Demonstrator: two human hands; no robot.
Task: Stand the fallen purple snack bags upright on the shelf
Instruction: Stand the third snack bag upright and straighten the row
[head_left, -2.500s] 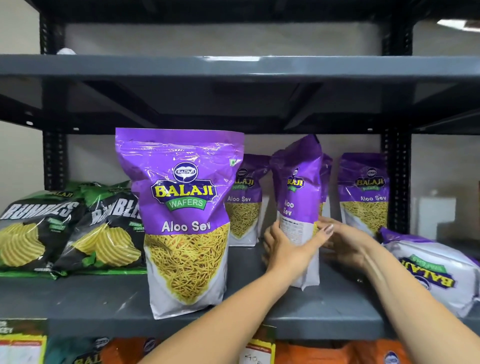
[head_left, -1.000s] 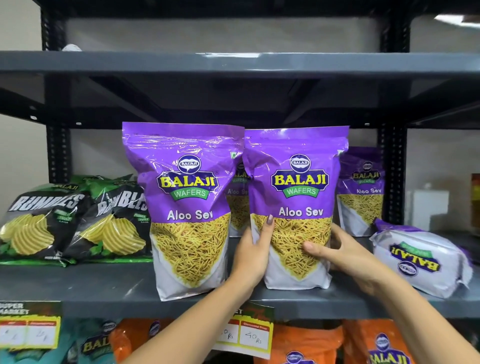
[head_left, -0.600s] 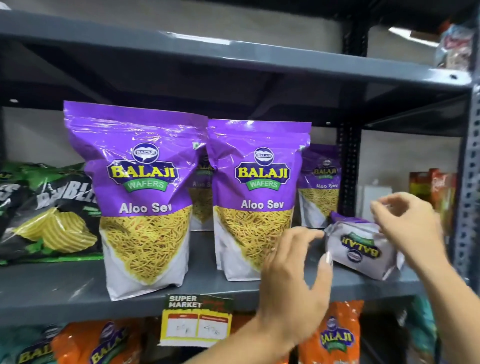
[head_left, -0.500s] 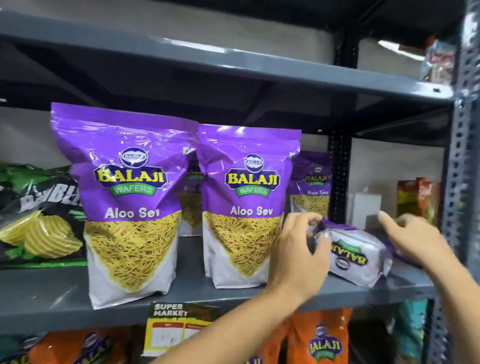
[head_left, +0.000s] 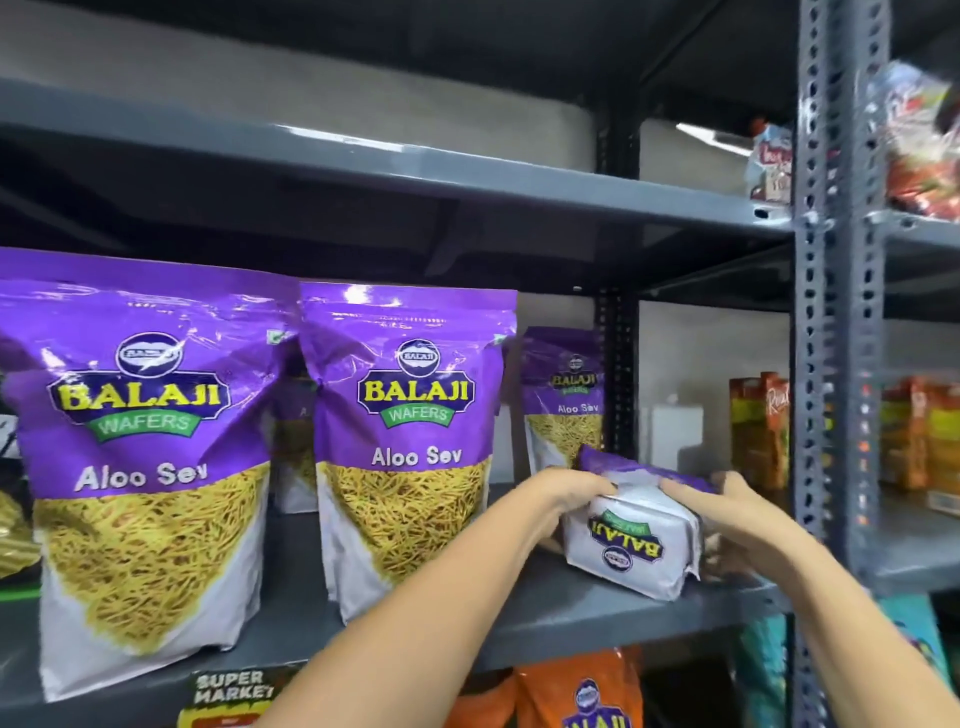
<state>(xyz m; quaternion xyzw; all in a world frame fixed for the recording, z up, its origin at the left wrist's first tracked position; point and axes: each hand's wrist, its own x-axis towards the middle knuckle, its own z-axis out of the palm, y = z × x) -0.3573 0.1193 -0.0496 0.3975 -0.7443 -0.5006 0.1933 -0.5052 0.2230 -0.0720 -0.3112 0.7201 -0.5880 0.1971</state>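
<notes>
A fallen purple and white snack bag (head_left: 631, 545) lies on its side at the right end of the grey shelf (head_left: 545, 623), its white bottom facing me with the logo upside down. My left hand (head_left: 569, 491) grips its left edge and my right hand (head_left: 727, 506) grips its right edge. Two large purple Aloo Sev bags stand upright at the shelf front, one at the left (head_left: 140, 467) and one in the middle (head_left: 410, 447). A smaller-looking upright purple bag (head_left: 563, 395) stands at the back.
A perforated grey upright post (head_left: 836, 312) borders the shelf on the right, with orange cartons (head_left: 758, 436) beyond it. The upper shelf board (head_left: 415, 171) hangs overhead. Orange snack bags (head_left: 576, 696) and a price tag (head_left: 234, 696) sit below.
Both hands left the middle bag, which now stands upright, and moved right to the fallen bag. They now hold it at both edges. The view swung right.
</notes>
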